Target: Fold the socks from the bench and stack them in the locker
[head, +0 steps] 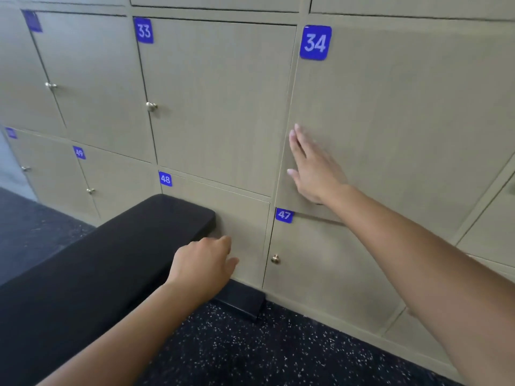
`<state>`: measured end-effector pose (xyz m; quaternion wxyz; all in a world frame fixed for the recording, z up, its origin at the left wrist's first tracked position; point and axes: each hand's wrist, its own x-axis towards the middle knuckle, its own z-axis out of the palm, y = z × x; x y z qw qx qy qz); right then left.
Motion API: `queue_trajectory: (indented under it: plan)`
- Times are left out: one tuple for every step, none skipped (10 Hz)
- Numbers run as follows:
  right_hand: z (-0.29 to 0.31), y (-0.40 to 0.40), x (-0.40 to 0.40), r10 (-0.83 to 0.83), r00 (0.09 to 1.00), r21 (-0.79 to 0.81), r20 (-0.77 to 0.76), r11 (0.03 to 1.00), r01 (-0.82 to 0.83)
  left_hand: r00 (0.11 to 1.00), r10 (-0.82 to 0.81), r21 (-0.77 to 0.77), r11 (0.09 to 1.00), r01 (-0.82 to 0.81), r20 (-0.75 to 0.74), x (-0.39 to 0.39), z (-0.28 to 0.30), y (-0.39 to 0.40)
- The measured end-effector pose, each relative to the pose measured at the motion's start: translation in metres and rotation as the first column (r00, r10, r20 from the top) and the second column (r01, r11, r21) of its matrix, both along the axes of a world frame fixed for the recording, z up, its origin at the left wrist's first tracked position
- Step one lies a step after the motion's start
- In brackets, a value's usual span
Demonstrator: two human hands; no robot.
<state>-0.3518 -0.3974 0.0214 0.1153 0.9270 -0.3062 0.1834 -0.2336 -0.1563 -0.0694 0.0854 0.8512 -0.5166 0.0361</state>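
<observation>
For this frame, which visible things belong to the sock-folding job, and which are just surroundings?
Job:
- locker 34 door, right hand flat on it
- bench, no socks visible on it
- left hand near locker 48

Surroundings:
- locker 33
- locker 47
- speckled floor

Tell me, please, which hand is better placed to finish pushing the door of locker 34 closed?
The right hand: its straight fingers already lie flat on the locker 34 door. The left hand is lower, by the bench and locker 48.
</observation>
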Motion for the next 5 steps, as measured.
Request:
queue_trajectory:
  plan:
    - [-0.006, -0.025, 0.012, -0.021, 1.0, -0.025, 0.009, 0.999, 0.022, 1.0, 0.026, 0.04, 0.999, -0.025, -0.01, 0.005, -0.013, -0.018]
    - [-0.014, -0.04, 0.02, -0.019, 0.999, -0.076, 0.032, 0.997, 0.022, 0.999, 0.04, 0.076, 0.996, -0.039, -0.021, 0.014, -0.025, -0.033]
    - [-0.021, -0.045, 0.024, -0.011, 0.995, -0.1, 0.099, 0.995, 0.021, 0.998, 0.059, 0.083, 0.995, -0.056, -0.037, 0.023, -0.032, -0.043]
    - [-0.048, -0.04, 0.02, 0.071, 0.976, -0.22, 0.207, 0.975, -0.025, 0.998, 0.052, 0.103, 0.994, -0.048, -0.036, 0.031, -0.042, -0.046]
    - [-0.115, -0.029, 0.017, 0.246, 0.942, -0.294, 0.228, 0.94, -0.174, 0.999, 0.038, 0.14, 0.99, -0.033, -0.029, 0.039, -0.055, -0.052]
